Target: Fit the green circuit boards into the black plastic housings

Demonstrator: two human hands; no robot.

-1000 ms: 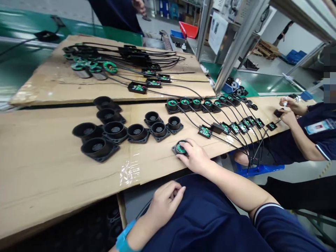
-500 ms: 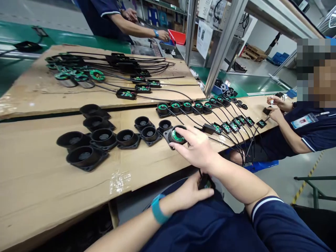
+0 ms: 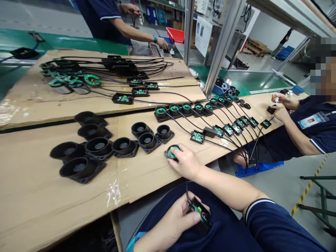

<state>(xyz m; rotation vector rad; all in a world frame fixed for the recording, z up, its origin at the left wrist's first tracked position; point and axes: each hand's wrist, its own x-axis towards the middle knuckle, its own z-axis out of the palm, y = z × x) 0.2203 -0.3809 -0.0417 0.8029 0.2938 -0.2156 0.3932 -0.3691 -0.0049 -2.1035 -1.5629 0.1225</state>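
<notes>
The right hand (image 3: 187, 163) grips a round black plastic housing with a green circuit board (image 3: 169, 153) on brown cardboard (image 3: 147, 176), ahead of the left hand (image 3: 176, 218), which grips a black rectangular box (image 3: 206, 217), long axis slanting rightward toward the body.

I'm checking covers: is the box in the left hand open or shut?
Open: the green circuit board shows inside the black box in the left hand.

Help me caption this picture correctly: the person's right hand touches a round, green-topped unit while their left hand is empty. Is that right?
Not quite: the left hand isn't empty. The head view shows it holding an open black box. The right hand does touch the round, green-topped unit.
</notes>
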